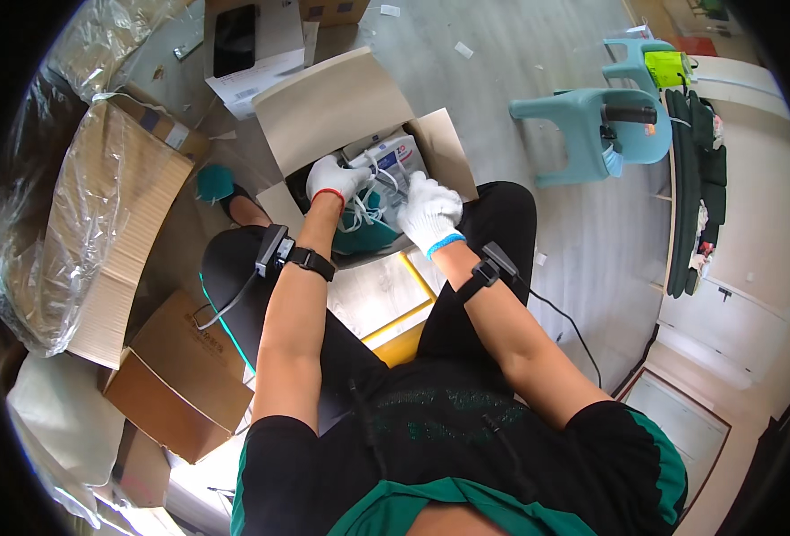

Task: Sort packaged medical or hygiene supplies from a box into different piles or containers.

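Observation:
An open cardboard box [330,103] stands in front of my knees. Inside it are a white package [401,154] with dark blue and red print, a tangle of white cords [365,210] and something teal [365,238]. Gloved in white with a red cuff, my left hand [335,181] reaches in from the left; its fingers close at the upper end of the cords. My right hand [430,213], in a white knit glove with a blue cuff, is closed beside the package at the box's right side. What its fingertips hold is hidden.
Light blue plastic stools [569,134] stand at the right, a dark cylindrical object on the nearer one. Plastic-wrapped cardboard [122,214] and an open brown carton [185,375] lie left. A dark phone-like slab [235,40] rests on a carton beyond the box. Cables hang from both wrist devices.

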{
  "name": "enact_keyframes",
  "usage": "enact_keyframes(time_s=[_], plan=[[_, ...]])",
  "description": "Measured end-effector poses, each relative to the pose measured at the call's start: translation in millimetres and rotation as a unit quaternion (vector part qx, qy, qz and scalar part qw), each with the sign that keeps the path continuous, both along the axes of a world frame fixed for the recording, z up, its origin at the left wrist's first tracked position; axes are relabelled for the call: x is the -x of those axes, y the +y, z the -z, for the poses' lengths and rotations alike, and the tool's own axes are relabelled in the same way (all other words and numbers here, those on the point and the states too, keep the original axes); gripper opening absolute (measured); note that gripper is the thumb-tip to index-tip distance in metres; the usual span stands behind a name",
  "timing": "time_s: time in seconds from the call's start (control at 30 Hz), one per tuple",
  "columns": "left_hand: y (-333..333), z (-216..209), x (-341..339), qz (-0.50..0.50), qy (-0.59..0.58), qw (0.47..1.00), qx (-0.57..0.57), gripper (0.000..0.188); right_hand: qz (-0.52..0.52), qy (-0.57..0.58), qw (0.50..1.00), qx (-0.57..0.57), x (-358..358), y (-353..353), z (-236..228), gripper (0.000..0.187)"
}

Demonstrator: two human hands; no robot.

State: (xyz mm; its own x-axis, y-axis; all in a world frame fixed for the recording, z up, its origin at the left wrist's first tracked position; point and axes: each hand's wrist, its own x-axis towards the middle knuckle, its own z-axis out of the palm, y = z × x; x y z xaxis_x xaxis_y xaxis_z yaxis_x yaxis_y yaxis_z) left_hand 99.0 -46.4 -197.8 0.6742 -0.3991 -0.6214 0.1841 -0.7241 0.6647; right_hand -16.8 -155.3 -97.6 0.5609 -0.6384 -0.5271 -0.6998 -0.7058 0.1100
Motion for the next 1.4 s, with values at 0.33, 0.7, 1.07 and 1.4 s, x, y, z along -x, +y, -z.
enact_keyframes(time_s=[0.33,0.7,1.07,1.4], plan=[[-8,-26,43,-0.028,-0.091,0.992,0.086,0.03,-0.104,-0.042,0.99,0.089,26,-55,-58,0.019],[13,-64,56,0.119,-0.385,0.864,0.302,0.025,-0.389,-0.283,0.873,-0.079,9,-70,-53,0.024],[28,-28,51,0.232,-0.27,0.934,0.0,0.063,-0.21,-0.388,0.893,0.087,41,-69,-76,0.015],[20,-70,23,-0.147,0.06,0.851,0.5,0.068,0.161,-0.54,0.794,-0.228,67,-69,-133,0.008]])
